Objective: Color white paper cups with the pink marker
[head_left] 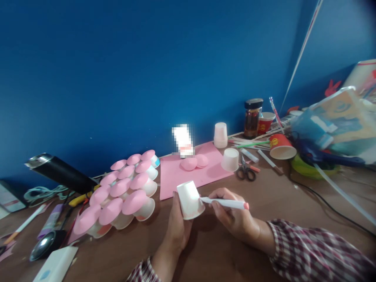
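Observation:
My left hand (176,227) is wrapped round a white paper cup (189,199), which is tilted with its open rim toward me. Pinched in my right hand (232,213) is a white marker (227,203) with a pinkish-red end. Its tip meets the side of the cup. Pinkish marks show near the cup's rim. Beyond my hands, a pink paper sheet (173,182) carries two pink paper cones (189,164). On the left stand several upturned cups (145,209), each topped with a pink paper cone (134,202).
At the sheet's right are an upturned cup (230,159), stacked cups (220,135) and black scissors (246,172). Farther right lie a red paper cup (282,147), a dark-lidded jar (252,119) and a blue glue gun (326,156) with a trailing cable. A black flask (63,172) leans at left.

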